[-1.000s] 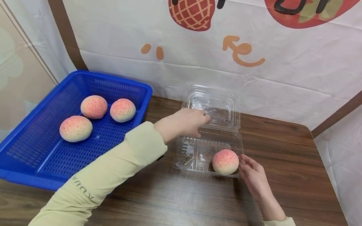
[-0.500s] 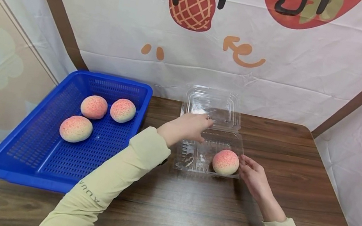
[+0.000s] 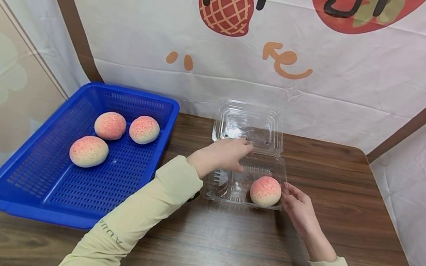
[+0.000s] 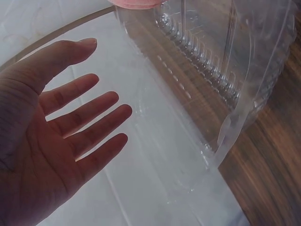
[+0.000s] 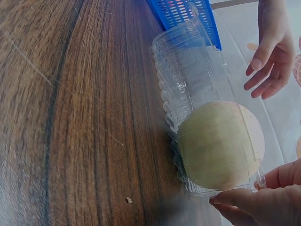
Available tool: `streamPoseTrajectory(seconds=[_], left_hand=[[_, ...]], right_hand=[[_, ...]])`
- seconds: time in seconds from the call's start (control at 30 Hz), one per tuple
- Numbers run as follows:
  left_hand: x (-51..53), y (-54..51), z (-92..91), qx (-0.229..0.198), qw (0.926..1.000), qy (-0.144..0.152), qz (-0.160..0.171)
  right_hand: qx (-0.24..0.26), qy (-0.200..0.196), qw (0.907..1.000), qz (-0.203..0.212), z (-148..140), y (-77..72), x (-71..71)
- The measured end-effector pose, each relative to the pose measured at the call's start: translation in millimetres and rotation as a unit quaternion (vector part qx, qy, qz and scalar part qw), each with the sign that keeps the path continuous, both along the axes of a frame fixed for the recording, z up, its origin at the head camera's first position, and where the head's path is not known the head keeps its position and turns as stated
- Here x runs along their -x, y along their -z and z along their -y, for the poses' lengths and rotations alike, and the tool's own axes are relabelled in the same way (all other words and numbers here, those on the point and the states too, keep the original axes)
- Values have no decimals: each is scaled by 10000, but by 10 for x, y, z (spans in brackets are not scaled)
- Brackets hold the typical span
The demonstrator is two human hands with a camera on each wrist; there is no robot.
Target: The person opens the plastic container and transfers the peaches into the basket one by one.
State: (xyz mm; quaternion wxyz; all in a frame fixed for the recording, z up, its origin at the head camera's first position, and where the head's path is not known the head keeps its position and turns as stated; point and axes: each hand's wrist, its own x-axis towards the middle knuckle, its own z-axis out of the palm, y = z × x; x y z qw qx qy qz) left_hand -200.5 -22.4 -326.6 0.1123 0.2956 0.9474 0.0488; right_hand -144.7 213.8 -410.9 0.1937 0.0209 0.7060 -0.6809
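Observation:
A clear plastic clamshell box (image 3: 239,188) lies unfolded on the table, its lid (image 3: 249,127) tipped back against the cloth wall. One pink-and-cream peach (image 3: 265,191) sits in the right end of its base; the right wrist view shows this peach (image 5: 218,145) through the clear side. My right hand (image 3: 301,212) pinches the box's rim at the right end between thumb and fingers, as the right wrist view (image 5: 268,200) shows. Above the base, near the hinge, hovers my left hand (image 3: 223,155). Its fingers are spread and hold nothing in the left wrist view (image 4: 66,127).
A blue perforated basket (image 3: 30,202) stands to the left of the box, with three more peaches (image 3: 88,151) in it. Printed cloth walls (image 3: 136,37) close off the back and sides of the brown wooden table (image 3: 217,264).
My left hand has moved a little to the right and down over the box. The right hand, the box and the peaches have stayed in place.

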Motion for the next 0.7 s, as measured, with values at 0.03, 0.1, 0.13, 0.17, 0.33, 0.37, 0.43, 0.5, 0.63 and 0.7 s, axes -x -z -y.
streamPoseTrajectory(seconds=[0.03, 0.1, 0.13, 0.17, 0.33, 0.37, 0.43, 0.5, 0.63, 0.7], left_hand=[[-3, 9, -2, -49, 10000, -4, 6], [-14, 19, -7, -155, 9999, -29, 58], [-19, 23, -10, -193, 9998, -30, 66], [-23, 29, -14, -213, 9997, -20, 67], [-38, 55, -32, -278, 9996, -10, 52], [-40, 61, -36, -296, 9996, -2, 40], [-47, 71, -45, -355, 9994, 5, 42], [-54, 79, -54, -390, 9992, 16, 39], [-63, 90, -72, -454, 9990, 19, 43], [-66, 95, -81, -511, 9987, 20, 62]], right_hand=[[-15, -7, 10000, -4, 0, 1, 0], [-46, -18, 10000, -8, -2, 3, 0], [-63, -26, 10000, -12, -2, 3, -1], [-64, -26, 10000, -21, -1, 2, -2], [-65, -33, 10000, -29, -1, 2, -4], [-59, -33, 10000, -29, -1, 2, -4], [-57, -33, 10000, -20, -1, 3, -3], [-43, -28, 10000, -23, 1, 3, -4], [-34, -17, 10000, -11, 4, 1, -3], [-51, -13, 10000, -5, 5, -2, -3]])
